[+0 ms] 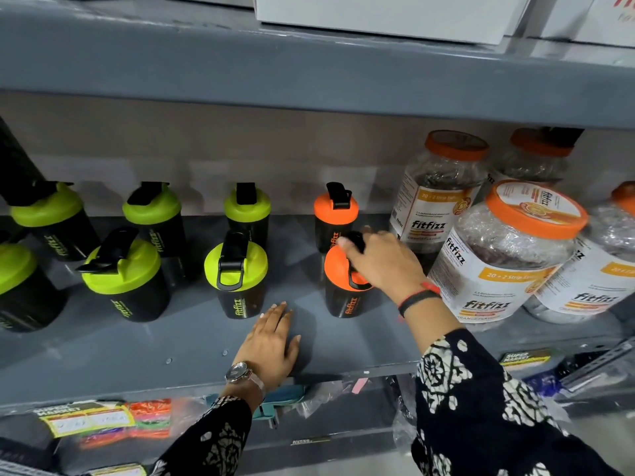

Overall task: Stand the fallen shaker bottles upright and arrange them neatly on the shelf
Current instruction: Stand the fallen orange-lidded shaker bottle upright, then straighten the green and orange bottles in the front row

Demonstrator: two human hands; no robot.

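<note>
Black shaker bottles stand upright in two rows on the grey shelf [137, 345]. The front orange-lidded shaker [343, 297] has my right hand [381, 259] closed over its lid and black cap. Behind it stands a second orange-lidded shaker [335, 214]. To the left stand green-lidded shakers: a front one [237, 276], one behind it [247, 209], another front one [123, 276] and more further left [153, 211]. My left hand [271, 341] lies flat on the shelf in front of the shakers, fingers apart, holding nothing.
Large clear jars with orange lids [505, 249] crowd the shelf just right of the orange shakers. The upper shelf [309, 73] overhangs with white boxes [388, 15] on it. Packaged goods [103, 420] fill the shelf below.
</note>
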